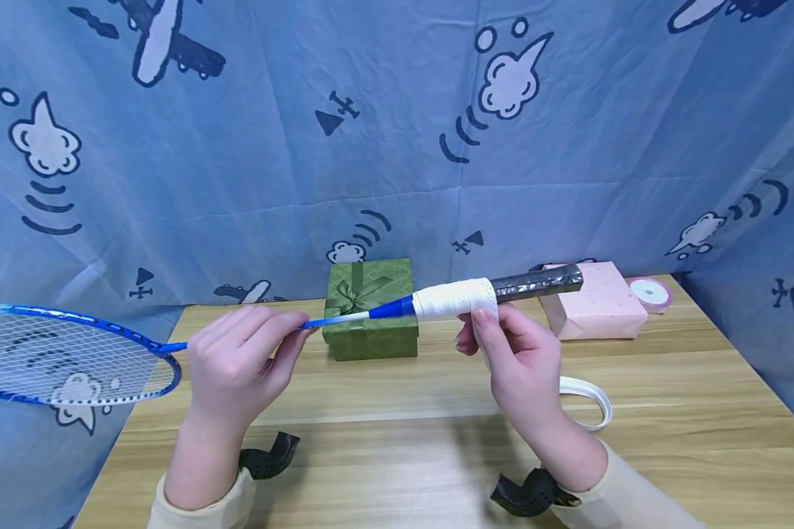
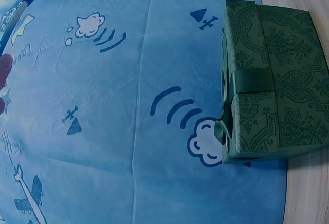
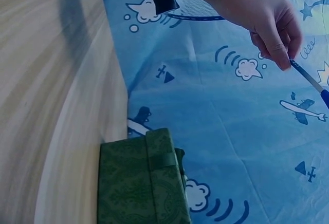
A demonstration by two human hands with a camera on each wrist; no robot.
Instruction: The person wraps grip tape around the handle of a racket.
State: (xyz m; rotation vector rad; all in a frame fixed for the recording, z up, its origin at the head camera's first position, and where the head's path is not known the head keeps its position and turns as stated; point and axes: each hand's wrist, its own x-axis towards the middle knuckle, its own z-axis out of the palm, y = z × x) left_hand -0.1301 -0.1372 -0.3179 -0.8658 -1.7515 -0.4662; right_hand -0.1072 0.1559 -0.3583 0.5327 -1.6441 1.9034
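A blue and white badminton racket [image 1: 390, 308] is held up above the table, head to the left and handle to the right. My left hand [image 1: 238, 360] grips its thin shaft; the same hand [image 3: 275, 26] shows in the right wrist view. White perforated grip tape [image 1: 453, 298] is wound round the handle's front part, while the black handle end [image 1: 536, 283] is uncovered. At the tape's right edge, my right hand [image 1: 526, 367] pinches the tape between thumb and fingers. A white strip loop [image 1: 598, 400] shows behind the right wrist; whether it joins the tape is hidden.
A green patterned gift box [image 1: 373, 342] with a bow stands behind the racket. Farther right are a pink box [image 1: 595, 308] and a white and pink roll [image 1: 651, 292]. A blue printed cloth [image 1: 397, 147] hangs behind the wooden table [image 1: 384, 455].
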